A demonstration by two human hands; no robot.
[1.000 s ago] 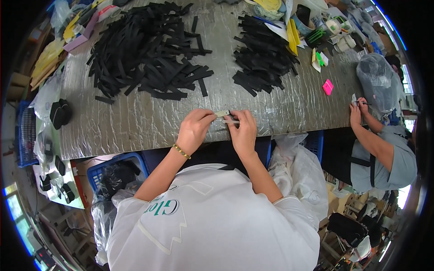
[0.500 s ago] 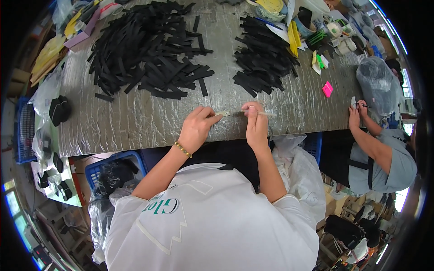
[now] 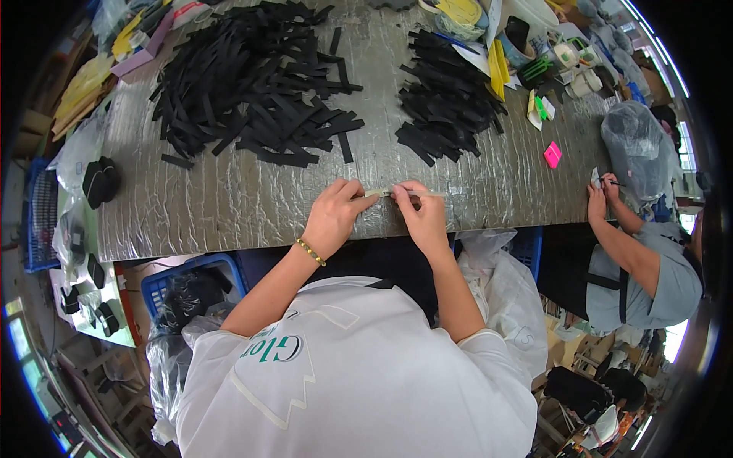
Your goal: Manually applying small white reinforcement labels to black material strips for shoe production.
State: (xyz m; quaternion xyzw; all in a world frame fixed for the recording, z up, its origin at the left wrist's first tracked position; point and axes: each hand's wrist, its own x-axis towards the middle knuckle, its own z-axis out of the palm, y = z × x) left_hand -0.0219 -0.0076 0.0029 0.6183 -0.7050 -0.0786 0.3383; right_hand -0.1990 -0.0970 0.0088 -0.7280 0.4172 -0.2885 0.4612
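Over the near part of the table, my left hand (image 3: 334,212) is closed, thumb and forefinger pinching a small pale strip (image 3: 372,192) with a dark mark near its end. My right hand (image 3: 424,217) is closed too, its fingertips meeting that strip's right end. A thin, pale, see-through stick-like piece (image 3: 436,193) pokes out to the right past its fingers; its kind is too small to tell. Beyond my hands lie a large heap of short black strips (image 3: 237,84) at the left and a smaller pile of black strips (image 3: 447,99) at the right.
The table (image 3: 206,217) has a shiny, wrinkled covering. A pink piece (image 3: 553,154) lies to the right, near a co-worker's hands (image 3: 602,197). Tools, tubs and a yellow piece (image 3: 498,69) crowd the far right. A blue basket (image 3: 191,278) stands below the front edge.
My right hand has moved left, bringing its fingertips to the end of the pale strip. My left hand has stayed nearly in place.
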